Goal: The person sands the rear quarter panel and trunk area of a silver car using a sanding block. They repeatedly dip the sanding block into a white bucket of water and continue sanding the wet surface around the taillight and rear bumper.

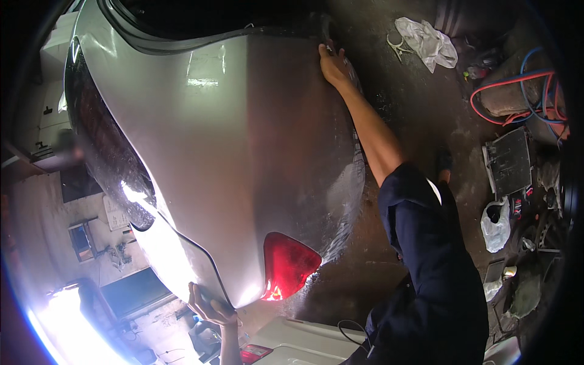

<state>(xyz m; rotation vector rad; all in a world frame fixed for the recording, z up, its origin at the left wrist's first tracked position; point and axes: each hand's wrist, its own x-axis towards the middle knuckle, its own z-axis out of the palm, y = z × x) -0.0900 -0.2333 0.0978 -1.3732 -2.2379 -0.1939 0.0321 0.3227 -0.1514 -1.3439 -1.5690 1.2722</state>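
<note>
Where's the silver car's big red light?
In the head view, the red light sits below centre on the silver car, up and right of the left hand.

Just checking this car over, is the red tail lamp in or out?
In: the red tail lamp fills its corner of the silver car, with no open gap showing along its upper edge.

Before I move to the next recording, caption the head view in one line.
Silver car bodywork, left hand near the red tail light, right hand by its far edge.

Perhaps concrete floor [426,112], pale wall [36,210], glaring light [68,319]
</note>
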